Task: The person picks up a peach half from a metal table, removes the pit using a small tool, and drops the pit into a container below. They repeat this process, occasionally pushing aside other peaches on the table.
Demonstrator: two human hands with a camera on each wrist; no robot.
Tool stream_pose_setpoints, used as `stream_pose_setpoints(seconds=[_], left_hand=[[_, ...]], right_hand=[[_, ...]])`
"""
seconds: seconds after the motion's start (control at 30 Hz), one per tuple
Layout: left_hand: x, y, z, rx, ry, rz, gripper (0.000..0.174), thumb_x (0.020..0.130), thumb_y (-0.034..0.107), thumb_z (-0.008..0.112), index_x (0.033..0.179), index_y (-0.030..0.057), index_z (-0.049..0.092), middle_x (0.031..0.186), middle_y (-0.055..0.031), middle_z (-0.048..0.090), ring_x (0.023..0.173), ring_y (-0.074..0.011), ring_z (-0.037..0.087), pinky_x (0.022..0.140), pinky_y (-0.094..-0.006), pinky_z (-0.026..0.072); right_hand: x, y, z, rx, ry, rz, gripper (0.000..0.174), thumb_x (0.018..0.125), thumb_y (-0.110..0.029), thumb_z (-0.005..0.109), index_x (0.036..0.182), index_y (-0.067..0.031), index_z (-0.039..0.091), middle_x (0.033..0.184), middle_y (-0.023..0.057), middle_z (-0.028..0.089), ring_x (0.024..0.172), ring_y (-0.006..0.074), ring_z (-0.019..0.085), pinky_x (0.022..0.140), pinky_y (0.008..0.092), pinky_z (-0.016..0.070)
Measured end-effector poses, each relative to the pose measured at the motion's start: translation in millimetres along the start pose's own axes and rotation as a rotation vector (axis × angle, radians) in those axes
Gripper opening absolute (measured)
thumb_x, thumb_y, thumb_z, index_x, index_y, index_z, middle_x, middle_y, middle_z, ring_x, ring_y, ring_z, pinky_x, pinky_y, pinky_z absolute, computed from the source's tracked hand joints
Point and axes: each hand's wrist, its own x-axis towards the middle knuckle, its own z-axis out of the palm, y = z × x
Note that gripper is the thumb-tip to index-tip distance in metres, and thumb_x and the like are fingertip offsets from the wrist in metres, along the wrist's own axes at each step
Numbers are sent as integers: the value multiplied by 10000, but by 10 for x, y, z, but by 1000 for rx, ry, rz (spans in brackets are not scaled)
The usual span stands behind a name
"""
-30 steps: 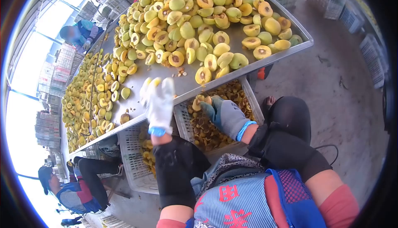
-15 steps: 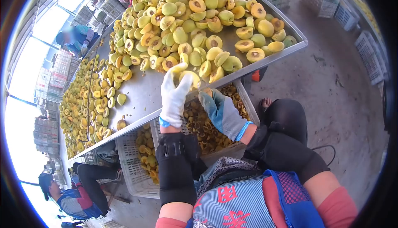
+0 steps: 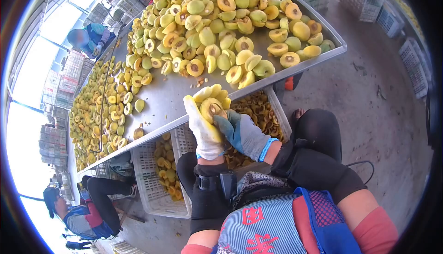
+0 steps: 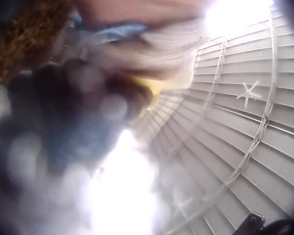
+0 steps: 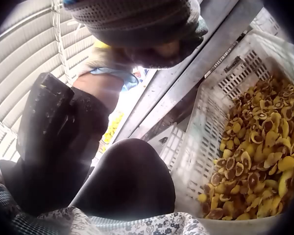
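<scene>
My left hand, in a white glove with yellow fingertips, holds a halved yellow peach with its brown-centred cut face up, just in front of the metal table edge. The gloved right hand, blue-grey, has its fingertips right at that cut face. A small orange-brown piece shows at its curled thumb and fingers; I cannot tell what it is. In the right wrist view the right hand is curled close by the left wrist. The left wrist view is mostly blurred.
A raised-rim metal table bears a big heap of peach halves. Below its edge stand a white crate of brown-yellow scraps and another crate with yellow pieces. Other people sit around; my knees flank the crate.
The left hand reached over the table, took a peach half from the near edge of the heap and brought it back to the right hand. The right hand stayed above the scrap crate.
</scene>
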Motion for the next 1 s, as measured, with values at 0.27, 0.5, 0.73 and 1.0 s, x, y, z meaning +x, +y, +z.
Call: stream_pose_setpoints(seconds=[0.27,0.5,0.73,1.0], left_hand=[[-50,27,-10,147,70,6,489,1069,460,363,1121,24,578,1045,-167,678,914,-293,666,803,-405,562],[-46,37,-90,361,-9,54,531,1060,443,379,993,-9,649,928,-170,705,796,-274,671,718,-373,555],[-15,53,-10,125,-76,109,546,1083,459,366,1229,-15,595,1075,-196,687,902,-290,685,850,-403,583],[14,287,-179,498,-285,26,456,1014,294,476,822,-50,705,766,-167,722,652,-227,681,652,-301,551]], right_hand=[[-46,-19,47,136,-105,83,460,1028,-401,586,1179,28,650,1016,96,729,919,109,601,827,315,519],[-87,86,116,111,-104,93,510,1017,-455,573,1179,19,669,1024,170,739,946,190,671,840,361,523],[-98,75,182,381,-69,42,523,1035,-477,535,1139,16,678,945,89,710,878,130,601,820,299,510],[72,347,63,272,-370,107,554,1024,-560,496,1062,-32,660,771,33,605,669,119,525,606,293,442]])
